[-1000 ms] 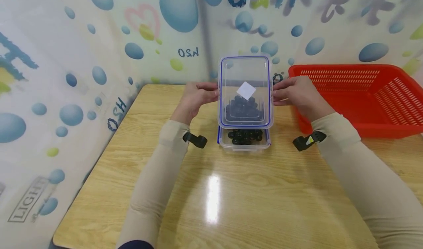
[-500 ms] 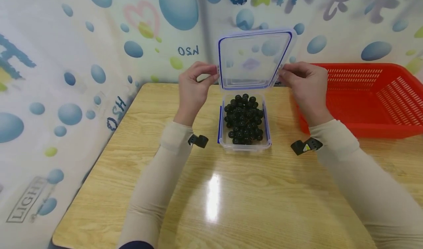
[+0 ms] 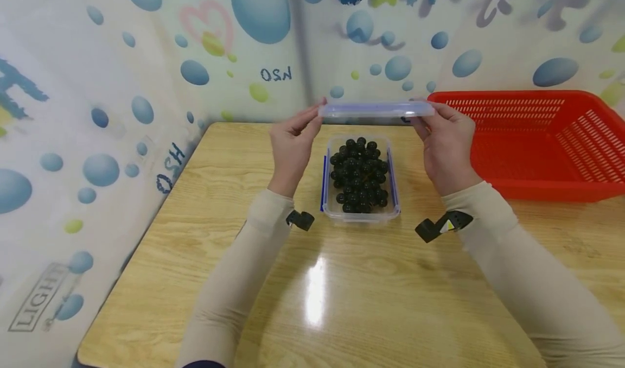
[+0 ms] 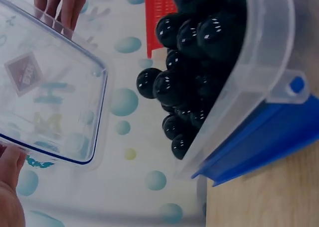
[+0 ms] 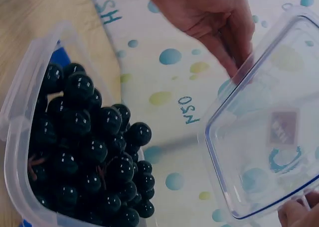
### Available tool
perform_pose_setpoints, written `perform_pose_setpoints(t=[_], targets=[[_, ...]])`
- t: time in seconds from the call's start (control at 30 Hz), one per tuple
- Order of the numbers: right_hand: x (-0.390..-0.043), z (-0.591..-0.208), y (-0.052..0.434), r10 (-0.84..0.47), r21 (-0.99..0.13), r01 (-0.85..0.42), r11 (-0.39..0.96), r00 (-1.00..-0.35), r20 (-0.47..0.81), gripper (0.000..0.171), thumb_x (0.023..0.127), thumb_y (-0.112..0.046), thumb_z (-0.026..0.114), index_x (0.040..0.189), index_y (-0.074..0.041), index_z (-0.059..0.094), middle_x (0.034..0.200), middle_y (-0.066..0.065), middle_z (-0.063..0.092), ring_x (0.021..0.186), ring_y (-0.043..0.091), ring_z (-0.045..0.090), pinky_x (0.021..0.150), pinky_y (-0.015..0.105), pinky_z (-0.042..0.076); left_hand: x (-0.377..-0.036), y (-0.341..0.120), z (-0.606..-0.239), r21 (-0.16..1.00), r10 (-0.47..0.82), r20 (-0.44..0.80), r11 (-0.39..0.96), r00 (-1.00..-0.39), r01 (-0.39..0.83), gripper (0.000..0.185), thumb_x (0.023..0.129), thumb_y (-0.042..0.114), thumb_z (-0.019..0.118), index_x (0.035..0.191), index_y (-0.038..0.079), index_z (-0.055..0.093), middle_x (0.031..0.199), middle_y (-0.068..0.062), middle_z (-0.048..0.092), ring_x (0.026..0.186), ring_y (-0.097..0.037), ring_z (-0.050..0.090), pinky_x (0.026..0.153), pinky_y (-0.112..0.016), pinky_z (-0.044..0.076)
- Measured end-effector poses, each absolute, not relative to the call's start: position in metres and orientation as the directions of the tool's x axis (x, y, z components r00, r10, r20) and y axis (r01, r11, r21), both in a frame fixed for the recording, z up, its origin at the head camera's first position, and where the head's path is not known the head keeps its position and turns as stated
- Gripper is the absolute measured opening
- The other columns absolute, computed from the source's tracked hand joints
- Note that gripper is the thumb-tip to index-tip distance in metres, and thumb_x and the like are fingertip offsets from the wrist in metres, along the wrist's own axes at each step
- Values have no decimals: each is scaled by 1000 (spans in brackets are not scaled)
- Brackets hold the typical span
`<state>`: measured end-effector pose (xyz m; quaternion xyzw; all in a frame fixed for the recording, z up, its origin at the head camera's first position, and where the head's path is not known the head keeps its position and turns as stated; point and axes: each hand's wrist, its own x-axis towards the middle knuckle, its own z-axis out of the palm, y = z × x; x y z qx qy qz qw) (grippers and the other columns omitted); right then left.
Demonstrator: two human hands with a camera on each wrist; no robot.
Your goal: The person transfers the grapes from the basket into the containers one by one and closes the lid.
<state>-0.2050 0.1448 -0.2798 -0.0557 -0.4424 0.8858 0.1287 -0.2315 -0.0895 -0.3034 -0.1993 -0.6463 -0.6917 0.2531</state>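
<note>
Both hands hold a clear rectangular lid (image 3: 376,109) with a blue seal, raised above and behind the container. From the head it appears edge-on, as a thin strip. The left hand (image 3: 295,145) pinches its left end between thumb and fingers, and the right hand (image 3: 446,148) grips the right end. Below stands a clear plastic food container (image 3: 363,216), uncovered on the table, filled with a bunch of dark grapes (image 3: 358,175). A blue side clasp (image 4: 264,137) hangs down in the left wrist view. Through the lid a square sticker (image 5: 283,128) shows in the right wrist view.
A red perforated plastic basket (image 3: 537,190) stands at the right, close beside the right hand. The wooden table (image 3: 195,210) ends at a wall covering (image 3: 312,48) printed with blue drops, behind and to the left.
The lid has come up off the container's top, uncovering the grapes, and has tipped from facing the head camera to edge-on. Both hands rose with it, then dipped slightly.
</note>
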Motion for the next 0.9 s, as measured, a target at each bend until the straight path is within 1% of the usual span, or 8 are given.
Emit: perform_pose_setpoints(t=[0.07,0.17,0.27,0.37,0.5,0.6,0.77,0.9], targets=[[-205,-279,146,272,-802,-139,-581,-962,-31,30,86,-7,73,115,1,72,124,18,62,110,27,63,86,29,53,-230,-90,-306,804,-51,582,-113,-811,584,20,97,1,59,113,-8,67,119,-16,65,115,-22,62,94,-36,51],[-205,-279,147,238,-824,-64,-563,-967,-87,29,90,-5,69,118,-2,71,130,16,59,112,28,61,84,27,54,-229,-91,-308,811,-19,566,-170,-824,560,23,100,5,56,116,-9,64,124,-15,62,119,-21,59,99,-36,47],[-205,-281,148,191,-854,12,-520,-973,-131,30,94,-3,63,123,-5,69,135,12,56,117,27,57,86,26,52,-228,-93,-309,820,10,542,-225,-840,527,24,98,1,58,119,-11,61,129,-17,59,124,-22,55,103,-36,44],[-204,-285,149,169,-902,56,-428,-976,-141,34,96,-5,60,129,-8,65,138,9,55,122,24,54,93,26,48,-225,-95,-310,849,76,504,-227,-861,477,31,96,-5,58,126,-12,54,138,-18,51,129,-21,50,105,-34,41],[-204,-292,148,148,-969,75,-234,-983,-112,38,98,-8,60,136,-5,58,141,9,54,126,24,53,102,28,42,-223,-97,-313,898,156,440,-106,-884,428,41,95,-10,56,134,-12,45,146,-18,42,133,-21,45,106,-30,39],[-204,-299,148,135,-992,90,-88,-986,-101,39,99,-11,59,138,-5,56,140,11,55,125,24,54,105,32,40,-221,-98,-317,933,189,347,35,-919,359,44,96,-6,56,137,-9,43,148,-16,39,132,-19,45,104,-26,40],[-206,-314,147,104,-979,141,147,-987,-126,41,101,-16,57,140,-6,54,137,13,57,121,26,57,103,37,43,-219,-101,-329,946,225,167,237,-960,220,47,97,3,59,140,-6,44,149,-14,40,131,-20,47,101,-24,42],[-207,-324,146,81,-944,185,273,-982,-169,43,101,-18,58,142,-6,52,139,14,55,123,28,54,103,40,43,-217,-103,-337,942,228,74,304,-971,143,49,96,5,61,140,-7,43,148,-16,41,130,-22,47,101,-26,43]])
